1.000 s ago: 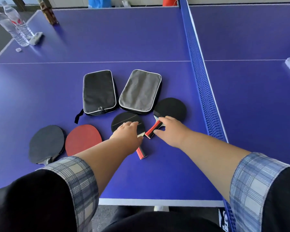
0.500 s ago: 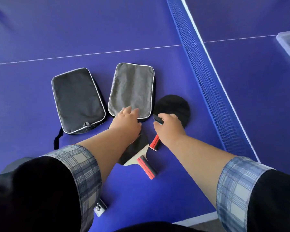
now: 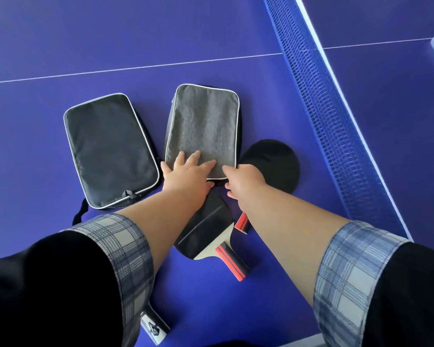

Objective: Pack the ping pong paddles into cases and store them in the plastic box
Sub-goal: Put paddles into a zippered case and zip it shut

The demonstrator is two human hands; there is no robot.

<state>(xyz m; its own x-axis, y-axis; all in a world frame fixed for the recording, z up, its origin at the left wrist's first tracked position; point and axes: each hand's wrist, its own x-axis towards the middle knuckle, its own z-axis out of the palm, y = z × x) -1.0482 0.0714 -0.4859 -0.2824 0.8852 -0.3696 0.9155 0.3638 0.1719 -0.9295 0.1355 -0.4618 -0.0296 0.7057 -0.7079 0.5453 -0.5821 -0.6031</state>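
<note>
Now, both hands at the grey case
Your left hand lies, fingers spread, on it; your right hand touches its near corner, grip unclear

My grey case is coarse woven cloth, the black case smoother fabric. The paddle rubber looks matt, bare wood at its neck.

A blue net stands across the purple-blue table; a white line crosses its surface.
</note>
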